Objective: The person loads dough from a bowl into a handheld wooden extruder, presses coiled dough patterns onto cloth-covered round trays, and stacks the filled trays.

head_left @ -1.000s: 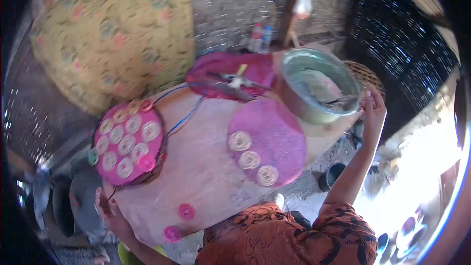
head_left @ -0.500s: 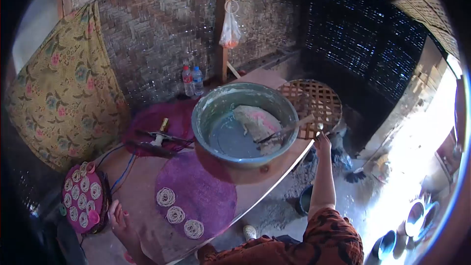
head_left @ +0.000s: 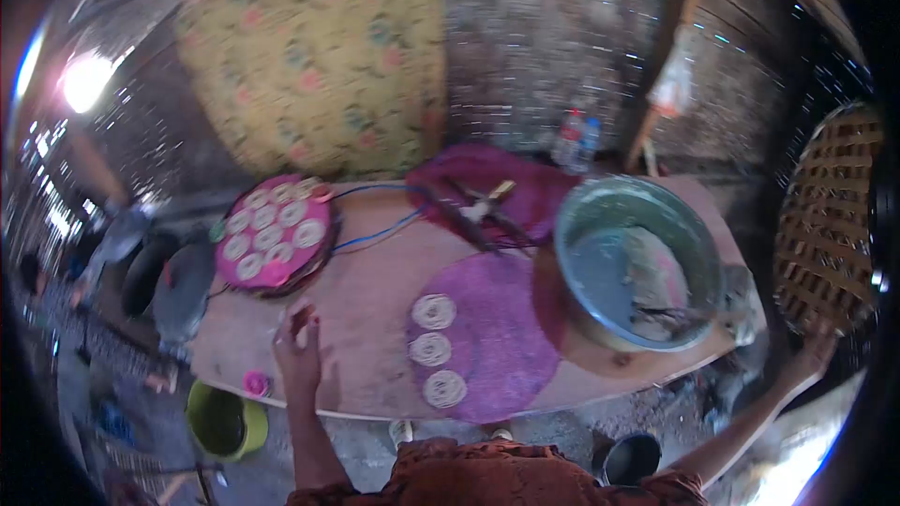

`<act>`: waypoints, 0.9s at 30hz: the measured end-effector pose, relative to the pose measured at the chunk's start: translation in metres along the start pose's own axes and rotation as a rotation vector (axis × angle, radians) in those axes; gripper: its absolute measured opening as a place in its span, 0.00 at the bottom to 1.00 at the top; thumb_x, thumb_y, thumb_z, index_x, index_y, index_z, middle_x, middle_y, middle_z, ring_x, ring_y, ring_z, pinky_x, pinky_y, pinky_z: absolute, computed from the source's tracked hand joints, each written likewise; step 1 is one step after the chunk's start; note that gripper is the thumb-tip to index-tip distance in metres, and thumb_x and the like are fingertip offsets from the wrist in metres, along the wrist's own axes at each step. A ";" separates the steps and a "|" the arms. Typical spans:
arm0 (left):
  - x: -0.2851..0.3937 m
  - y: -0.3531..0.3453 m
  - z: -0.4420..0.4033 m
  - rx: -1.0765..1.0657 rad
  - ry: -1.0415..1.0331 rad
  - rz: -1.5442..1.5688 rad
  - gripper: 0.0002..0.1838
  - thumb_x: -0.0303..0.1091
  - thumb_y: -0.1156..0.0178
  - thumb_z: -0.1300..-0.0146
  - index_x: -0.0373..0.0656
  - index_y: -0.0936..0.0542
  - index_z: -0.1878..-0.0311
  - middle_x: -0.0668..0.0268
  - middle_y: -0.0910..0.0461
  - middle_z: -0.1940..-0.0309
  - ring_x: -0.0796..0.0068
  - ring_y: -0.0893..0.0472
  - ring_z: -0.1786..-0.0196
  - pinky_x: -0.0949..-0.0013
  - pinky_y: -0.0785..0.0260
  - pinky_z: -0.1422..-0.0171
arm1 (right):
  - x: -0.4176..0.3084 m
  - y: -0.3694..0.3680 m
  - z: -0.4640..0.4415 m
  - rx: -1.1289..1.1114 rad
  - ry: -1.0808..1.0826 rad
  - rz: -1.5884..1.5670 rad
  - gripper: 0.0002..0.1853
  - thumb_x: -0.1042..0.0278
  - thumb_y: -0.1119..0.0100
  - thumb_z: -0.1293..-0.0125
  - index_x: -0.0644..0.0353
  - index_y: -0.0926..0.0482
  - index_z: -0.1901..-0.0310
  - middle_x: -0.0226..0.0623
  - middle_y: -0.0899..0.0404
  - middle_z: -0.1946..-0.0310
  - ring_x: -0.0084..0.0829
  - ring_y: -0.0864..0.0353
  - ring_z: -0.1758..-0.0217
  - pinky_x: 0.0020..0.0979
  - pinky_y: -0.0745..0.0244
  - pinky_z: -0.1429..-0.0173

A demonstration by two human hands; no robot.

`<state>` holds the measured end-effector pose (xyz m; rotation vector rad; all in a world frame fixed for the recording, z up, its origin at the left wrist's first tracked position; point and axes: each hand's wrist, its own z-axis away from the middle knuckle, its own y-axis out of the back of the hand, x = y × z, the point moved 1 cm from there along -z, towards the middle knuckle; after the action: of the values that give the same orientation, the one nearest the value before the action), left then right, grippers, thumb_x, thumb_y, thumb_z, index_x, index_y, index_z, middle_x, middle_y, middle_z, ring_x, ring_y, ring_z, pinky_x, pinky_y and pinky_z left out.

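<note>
Somewhat blurred, the right hand (head_left: 819, 349) grips the woven basket (head_left: 827, 225), while the left hand (head_left: 298, 345) hangs loosely open.

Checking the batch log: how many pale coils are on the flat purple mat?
3, in a row along the left side of the mat: far coil, middle coil and near coil. None looks hidden there.

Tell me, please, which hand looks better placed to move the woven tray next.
Probably the right hand: it appears to grip the lower edge of the woven tray, while the left hand, seemingly empty, is across the table, beyond the basin.
</note>
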<state>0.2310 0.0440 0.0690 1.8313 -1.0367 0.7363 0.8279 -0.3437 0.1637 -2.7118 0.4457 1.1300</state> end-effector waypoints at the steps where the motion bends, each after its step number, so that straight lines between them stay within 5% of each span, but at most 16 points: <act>1: -0.010 0.006 -0.001 -0.015 0.052 -0.001 0.13 0.22 0.45 0.38 0.37 0.24 0.50 0.60 0.20 0.56 0.71 0.21 0.52 0.68 0.30 0.45 | -0.032 -0.009 0.006 0.005 -0.028 -0.160 0.23 0.59 0.45 0.32 0.71 0.30 0.45 0.46 0.22 0.54 0.34 0.22 0.51 0.30 0.25 0.44; 3: -0.029 0.016 -0.007 0.013 0.037 0.013 0.13 0.22 0.44 0.38 0.37 0.24 0.50 0.60 0.20 0.56 0.71 0.21 0.52 0.68 0.30 0.45 | -0.055 -0.018 0.014 -0.130 -0.002 -0.376 0.24 0.60 0.47 0.32 0.73 0.32 0.44 0.47 0.22 0.55 0.35 0.23 0.48 0.34 0.28 0.39; 8: -0.061 0.059 -0.032 0.090 -0.005 0.077 0.12 0.23 0.44 0.38 0.37 0.24 0.50 0.61 0.21 0.57 0.71 0.21 0.53 0.69 0.30 0.45 | -0.151 -0.114 0.146 -0.398 -0.440 -0.487 0.23 0.62 0.49 0.31 0.68 0.34 0.41 0.43 0.30 0.43 0.33 0.27 0.44 0.32 0.31 0.38; 12: -0.098 0.119 -0.050 0.217 0.067 0.124 0.11 0.22 0.46 0.37 0.36 0.24 0.51 0.60 0.21 0.55 0.72 0.22 0.52 0.69 0.31 0.45 | -0.233 -0.211 0.331 -1.099 -0.929 -1.033 0.12 0.68 0.49 0.32 0.59 0.29 0.48 0.31 0.23 0.60 0.27 0.22 0.59 0.27 0.27 0.63; 14: -0.118 0.150 -0.058 0.257 0.055 0.136 0.11 0.22 0.46 0.37 0.35 0.24 0.51 0.60 0.21 0.55 0.72 0.22 0.52 0.69 0.31 0.44 | -0.248 -0.265 0.425 -1.309 -1.008 -1.128 0.11 0.71 0.53 0.31 0.60 0.32 0.49 0.41 0.24 0.60 0.37 0.20 0.61 0.32 0.22 0.62; 17: -0.134 0.190 -0.068 0.293 0.034 0.146 0.11 0.21 0.47 0.37 0.35 0.24 0.51 0.60 0.21 0.55 0.72 0.22 0.52 0.69 0.32 0.43 | -0.319 -0.304 0.535 -1.315 -1.487 -0.997 0.12 0.74 0.56 0.32 0.63 0.34 0.48 0.45 0.24 0.59 0.42 0.19 0.59 0.36 0.21 0.61; 27: -0.221 0.279 -0.070 0.420 0.146 0.186 0.11 0.24 0.47 0.35 0.34 0.25 0.51 0.58 0.21 0.53 0.71 0.22 0.48 0.68 0.33 0.40 | -0.354 -0.368 0.695 -1.543 -1.449 -0.922 0.14 0.73 0.60 0.30 0.61 0.35 0.44 0.42 0.23 0.55 0.38 0.19 0.58 0.36 0.19 0.59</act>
<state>-0.1237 0.1115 0.0332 2.0084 -1.0195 1.2579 0.2538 0.2623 -0.0539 -1.0073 -2.1655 2.8851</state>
